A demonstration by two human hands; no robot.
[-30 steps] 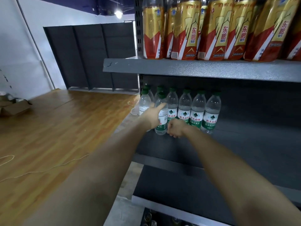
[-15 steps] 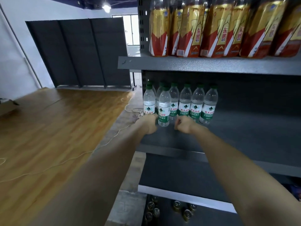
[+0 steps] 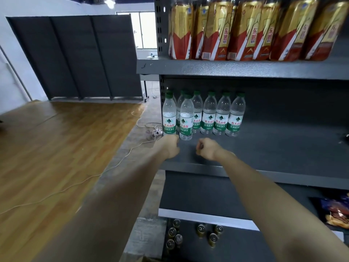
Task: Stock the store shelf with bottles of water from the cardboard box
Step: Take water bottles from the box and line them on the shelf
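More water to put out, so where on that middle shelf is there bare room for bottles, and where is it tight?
The middle shelf is bare right of the water bottles, out toward the frame edge, and along its front lip ahead of the back row. It is crowded at the left end by the upright post, where bottles stand two deep, with the left hand and right hand just in front.

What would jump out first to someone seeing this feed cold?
Probably the red-and-gold drink bottles crowding the top shelf. Next, the green-capped water bottles clustered at the left end of the middle shelf, whose right part is bare. Just in front of them hover the left hand and right hand, both curled and holding nothing.
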